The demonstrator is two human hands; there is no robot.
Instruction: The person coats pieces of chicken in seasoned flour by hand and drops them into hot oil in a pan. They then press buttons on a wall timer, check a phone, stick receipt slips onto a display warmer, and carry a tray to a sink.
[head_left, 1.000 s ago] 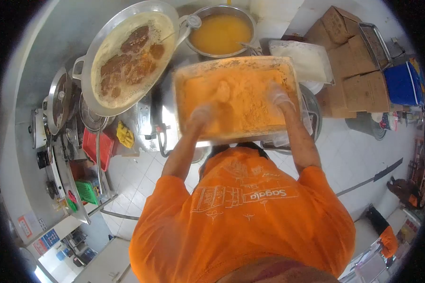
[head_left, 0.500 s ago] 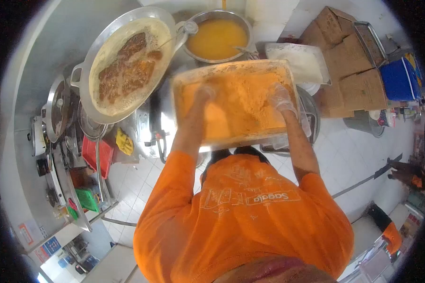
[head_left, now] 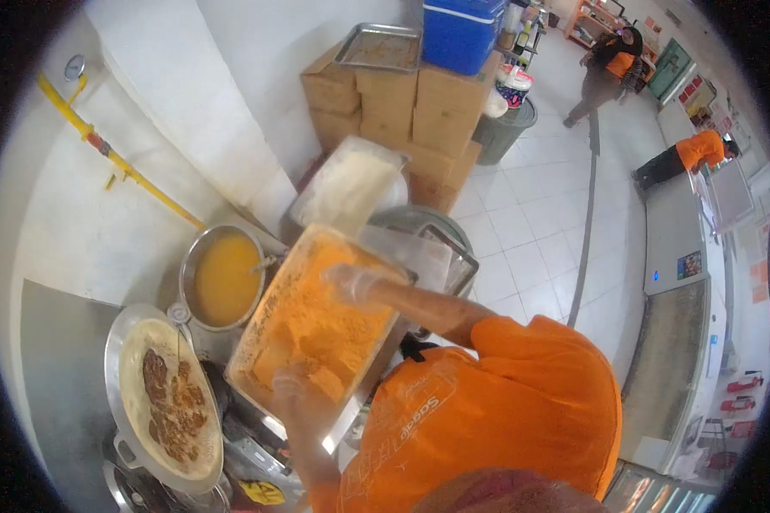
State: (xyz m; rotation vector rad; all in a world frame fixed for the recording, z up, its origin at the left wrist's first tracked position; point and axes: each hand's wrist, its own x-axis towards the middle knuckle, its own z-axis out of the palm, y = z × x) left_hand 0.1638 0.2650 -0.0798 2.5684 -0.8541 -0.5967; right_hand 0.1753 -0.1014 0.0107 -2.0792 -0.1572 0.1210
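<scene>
A rectangular tub (head_left: pixel 246 346) holds loose orange powder (head_left: pixel 316 308), heaped and uneven, with flatter chunks near my left hand. My left hand (head_left: pixel 295 385), in a clear plastic glove, reaches into the near left end of the tub at the powder. At the far right side of the tub, my right hand (head_left: pixel 351 282), gloved too, is over the powder with its fingers towards the middle. Both hands are smeared by motion, and I cannot make out whether they grip anything.
A wide pan (head_left: pixel 115 359) of bubbling oil with brown pieces frying stands left of the tub. Behind it is a metal pot (head_left: pixel 186 286) of yellow-orange liquid. A container of white powder (head_left: pixel 355 179), stacked cardboard boxes (head_left: pixel 385 111) and a blue cooler (head_left: pixel 462 34) are beyond. Two people are farther right.
My view has swung to the right, so the tub and pan appear turned and lower left. Both hands remain at the powder; the right hand has come inward from the tub's side.
</scene>
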